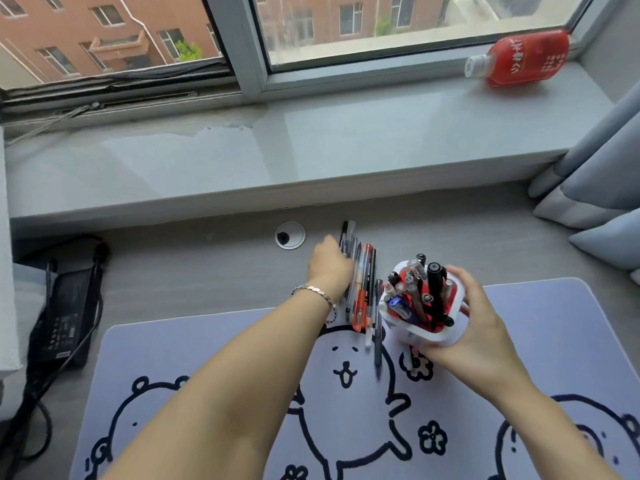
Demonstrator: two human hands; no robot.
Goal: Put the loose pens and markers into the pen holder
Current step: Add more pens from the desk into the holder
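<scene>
A white pen holder [453,311] with a red inside stands tilted on the desk mat, stuffed with several pens and markers. My right hand [474,327] wraps around its right side and grips it. Just left of it lies a row of loose pens [363,292], black, clear and red-orange, side by side on the desk and the mat's edge. My left hand [329,268] rests on the far left of that row, fingers curled onto the pens. I cannot tell whether it holds one.
A pale purple desk mat [554,358] with cartoon drawings covers the near desk. A round cable grommet [290,235] sits behind the pens. A black power adapter [65,317] with cables lies at the left. A red bottle [519,58] lies on the windowsill. Curtains [599,188] hang at right.
</scene>
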